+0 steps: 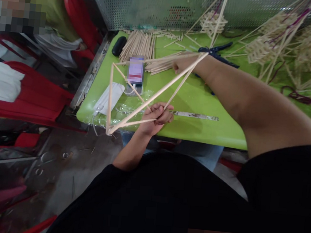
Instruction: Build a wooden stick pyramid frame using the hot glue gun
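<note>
My left hand is closed around thin wooden sticks of an open, angular stick frame. The frame is held tilted above the table's front half, its corners reaching left and right of the hand. My right hand reaches over the table behind the frame, at the right end of a loose bundle of wooden sticks. Its fingers bend down by the sticks and are mostly hidden, so whether it grips any does not show. Dark-blue-handled pliers lie just beyond my right wrist.
On the green table are a pile of sticks, a phone, a white power bank, a black case and a flat strip. Stick lattices stand at right. Red chairs and another person are at left.
</note>
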The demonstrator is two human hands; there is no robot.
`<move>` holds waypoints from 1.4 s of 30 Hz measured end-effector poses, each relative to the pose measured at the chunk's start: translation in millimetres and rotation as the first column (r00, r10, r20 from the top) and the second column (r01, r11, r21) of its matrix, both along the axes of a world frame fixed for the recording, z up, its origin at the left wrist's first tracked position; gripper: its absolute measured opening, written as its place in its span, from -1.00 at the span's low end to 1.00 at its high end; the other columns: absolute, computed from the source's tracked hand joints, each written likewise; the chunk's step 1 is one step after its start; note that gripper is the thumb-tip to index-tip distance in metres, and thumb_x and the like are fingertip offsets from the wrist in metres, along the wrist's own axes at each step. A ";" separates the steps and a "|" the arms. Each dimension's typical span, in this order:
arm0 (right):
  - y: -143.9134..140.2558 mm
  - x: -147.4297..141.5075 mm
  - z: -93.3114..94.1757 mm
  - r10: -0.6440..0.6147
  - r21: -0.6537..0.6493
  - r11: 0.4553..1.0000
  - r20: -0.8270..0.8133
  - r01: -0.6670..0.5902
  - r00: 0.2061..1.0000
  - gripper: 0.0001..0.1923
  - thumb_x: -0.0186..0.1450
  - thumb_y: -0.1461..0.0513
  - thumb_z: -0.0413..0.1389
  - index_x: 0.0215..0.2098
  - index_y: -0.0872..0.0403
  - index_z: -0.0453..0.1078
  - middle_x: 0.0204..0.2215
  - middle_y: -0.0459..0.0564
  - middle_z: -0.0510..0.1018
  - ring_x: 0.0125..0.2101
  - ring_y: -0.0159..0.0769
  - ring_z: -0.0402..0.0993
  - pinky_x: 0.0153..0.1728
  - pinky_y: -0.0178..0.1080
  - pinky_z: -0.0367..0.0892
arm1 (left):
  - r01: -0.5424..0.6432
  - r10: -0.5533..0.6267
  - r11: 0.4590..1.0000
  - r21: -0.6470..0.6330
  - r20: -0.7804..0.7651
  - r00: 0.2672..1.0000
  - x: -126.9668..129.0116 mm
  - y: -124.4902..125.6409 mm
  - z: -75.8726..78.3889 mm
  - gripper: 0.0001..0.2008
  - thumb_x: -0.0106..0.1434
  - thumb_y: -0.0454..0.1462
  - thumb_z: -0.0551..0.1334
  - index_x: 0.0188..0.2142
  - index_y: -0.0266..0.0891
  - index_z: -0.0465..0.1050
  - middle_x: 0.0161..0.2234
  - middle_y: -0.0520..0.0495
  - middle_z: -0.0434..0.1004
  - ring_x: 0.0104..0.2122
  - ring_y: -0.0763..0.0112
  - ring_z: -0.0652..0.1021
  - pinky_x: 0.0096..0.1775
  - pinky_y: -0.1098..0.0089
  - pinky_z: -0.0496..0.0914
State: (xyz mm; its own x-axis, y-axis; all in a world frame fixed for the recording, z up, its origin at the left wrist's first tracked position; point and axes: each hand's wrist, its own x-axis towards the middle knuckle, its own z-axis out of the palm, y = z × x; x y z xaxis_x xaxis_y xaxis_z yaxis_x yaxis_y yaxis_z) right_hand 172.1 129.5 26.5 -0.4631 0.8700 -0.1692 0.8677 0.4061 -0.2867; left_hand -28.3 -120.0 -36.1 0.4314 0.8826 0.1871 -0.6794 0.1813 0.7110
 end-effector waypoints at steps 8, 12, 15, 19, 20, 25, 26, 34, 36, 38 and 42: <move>-141.4 30.7 30.3 -0.168 -0.186 0.983 -0.876 0.005 0.453 -0.56 0.65 -0.10 -0.11 -0.26 -0.01 0.25 -0.39 -0.14 0.33 -0.43 -0.39 0.26 -0.31 -0.27 0.46 | -0.015 0.016 1.000 -0.018 0.063 0.998 1.1 -0.8 3.3 -0.79 0.49 -0.18 0.33 -0.13 -0.23 0.73 -0.72 0.23 0.00 -0.68 0.58 0.12 -0.37 0.39 0.36; -226.2 36.5 31.7 -0.368 -0.311 0.913 -0.908 -0.265 -0.203 -0.36 0.29 -0.13 0.41 -0.37 -0.03 0.05 -0.47 -0.20 0.10 -0.52 -0.40 0.07 -0.46 -0.29 0.32 | -0.043 0.045 0.997 -0.060 0.034 0.998 2.0 0.6 4.9 -0.74 0.54 -0.18 0.27 -0.19 -0.22 0.71 -0.72 0.25 -0.11 -0.69 0.57 0.09 -0.38 0.38 0.34; -256.2 41.4 25.2 -0.351 -0.313 0.933 -0.901 -0.178 -0.254 -0.32 0.22 -0.22 0.41 -0.36 -0.05 0.06 -0.49 -0.20 0.07 -0.52 -0.38 0.01 -0.48 -0.27 0.27 | -0.088 0.086 0.993 -0.084 -0.026 0.996 3.4 2.0 5.7 -0.72 0.56 -0.15 0.26 -0.21 -0.22 0.69 -0.72 0.26 -0.12 -0.68 0.56 0.08 -0.37 0.38 0.33; -266.4 45.8 -7.7 -0.241 -0.252 0.951 -0.967 0.179 -0.080 -0.37 0.29 -0.20 0.31 -0.42 -0.04 0.02 -0.56 -0.21 0.03 -0.54 -0.38 -0.03 -0.48 -0.26 0.12 | -0.089 0.093 0.995 0.055 -0.071 0.993 5.7 2.2 3.6 -0.77 0.48 -0.08 0.36 -0.14 -0.17 0.71 -0.71 0.26 -0.02 -0.67 0.58 0.10 -0.36 0.38 0.34; -267.1 44.5 -18.9 -0.222 -0.203 0.922 -0.975 0.330 0.019 -0.35 0.30 -0.15 0.30 -0.47 -0.03 -0.04 -0.59 -0.22 -0.01 -0.55 -0.39 -0.06 -0.49 -0.27 0.05 | -0.086 0.093 0.992 0.092 -0.079 0.992 6.2 2.0 2.7 -0.77 0.44 -0.07 0.39 -0.13 -0.16 0.71 -0.71 0.25 0.00 -0.66 0.58 0.11 -0.36 0.38 0.34; -271.4 32.3 -58.3 -0.161 -0.090 0.864 -0.982 0.496 0.102 -0.48 0.28 0.10 0.39 -0.53 0.00 0.12 -0.57 -0.18 0.10 -0.50 -0.40 -0.02 -0.45 -0.25 -0.01 | -0.119 0.145 0.978 0.170 -0.147 0.978 8.5 -1.4 0.1 -0.69 0.36 -0.02 0.46 -0.12 -0.20 0.74 -0.70 0.21 0.12 -0.66 0.58 0.18 -0.38 0.37 0.34; -272.2 31.0 -60.3 -0.147 -0.075 0.861 -0.984 0.503 0.105 -0.54 0.29 0.10 0.39 -0.49 0.01 0.19 -0.55 -0.17 0.17 -0.49 -0.39 0.05 -0.44 -0.25 0.05 | -0.126 0.155 0.976 0.177 -0.162 0.974 8.7 -2.4 -0.2 -0.68 0.36 -0.01 0.46 -0.11 -0.21 0.74 -0.70 0.20 0.14 -0.65 0.58 0.18 -0.39 0.37 0.34; -288.1 29.0 -18.8 -0.042 -0.052 0.876 -0.999 0.479 -0.031 -0.69 0.52 -0.08 0.19 -0.02 -0.05 0.52 -0.35 -0.09 0.53 -0.56 -0.42 0.34 -0.55 -0.24 0.26 | -0.126 0.176 0.963 0.238 -0.205 0.963 8.7 -5.8 -4.6 -0.64 0.37 0.01 0.45 -0.10 -0.24 0.74 -0.68 0.19 0.16 -0.64 0.59 0.21 -0.36 0.37 0.33; -296.1 25.9 -1.4 0.038 0.009 0.882 -0.998 0.471 -0.052 -0.74 0.54 -0.01 0.22 0.05 -0.07 0.58 -0.31 -0.07 0.58 -0.54 -0.43 0.39 -0.55 -0.24 0.32 | -0.117 0.172 0.962 0.247 -0.217 0.961 8.2 -6.9 -4.7 -0.65 0.39 0.00 0.44 -0.11 -0.25 0.74 -0.66 0.16 0.19 -0.62 0.57 0.24 -0.36 0.37 0.30; -302.5 22.1 12.3 0.098 0.076 0.872 -0.995 0.484 -0.021 -0.73 0.51 0.04 0.28 0.12 -0.10 0.60 -0.26 -0.05 0.61 -0.53 -0.42 0.42 -0.53 -0.23 0.38 | -0.104 0.164 0.961 0.255 -0.226 0.960 8.0 -8.9 -3.5 -0.66 0.40 -0.01 0.43 -0.10 -0.26 0.74 -0.65 0.15 0.19 -0.60 0.56 0.25 -0.36 0.38 0.27; -306.9 16.7 21.4 0.129 0.141 0.844 -0.990 0.517 0.058 -0.65 0.50 0.05 0.30 0.22 -0.15 0.57 -0.17 -0.04 0.65 -0.50 -0.39 0.48 -0.51 -0.20 0.49 | -0.086 0.153 0.955 0.285 -0.222 0.963 8.7 -12.2 -0.8 -0.68 0.44 -0.03 0.40 -0.07 -0.23 0.74 -0.66 0.16 0.18 -0.62 0.59 0.21 -0.39 0.40 0.21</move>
State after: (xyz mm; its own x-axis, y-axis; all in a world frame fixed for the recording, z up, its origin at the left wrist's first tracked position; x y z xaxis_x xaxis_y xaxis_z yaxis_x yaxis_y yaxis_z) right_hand 188.8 -177.4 48.0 0.2785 0.7628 0.5836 0.0160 0.6039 -0.7969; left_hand -19.6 -132.2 -36.9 0.3872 0.8609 0.3302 -0.4881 -0.1124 0.8655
